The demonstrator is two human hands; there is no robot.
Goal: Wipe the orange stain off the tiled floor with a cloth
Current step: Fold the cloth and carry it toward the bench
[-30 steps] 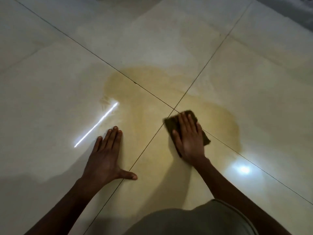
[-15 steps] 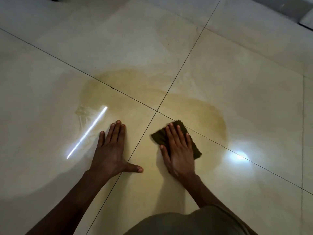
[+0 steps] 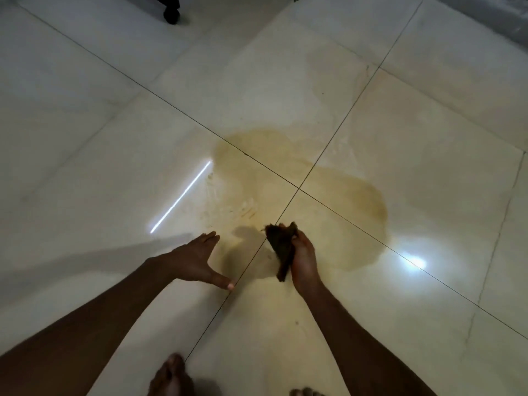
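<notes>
The tiled floor [image 3: 114, 138] spreads pale beneath me, the orange stain [image 3: 328, 201] pooled just beyond my grip across the grout crossing. My right hand [image 3: 304, 258] clenches the bunched brown cloth [image 3: 281, 244] lifted off the tiles, likely to refold it, while my left hand [image 3: 194, 261] hovers spread and empty. No writing shows.

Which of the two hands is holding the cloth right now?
The right hand grips the brown cloth; the left hand is spread open, holding nothing.
</notes>
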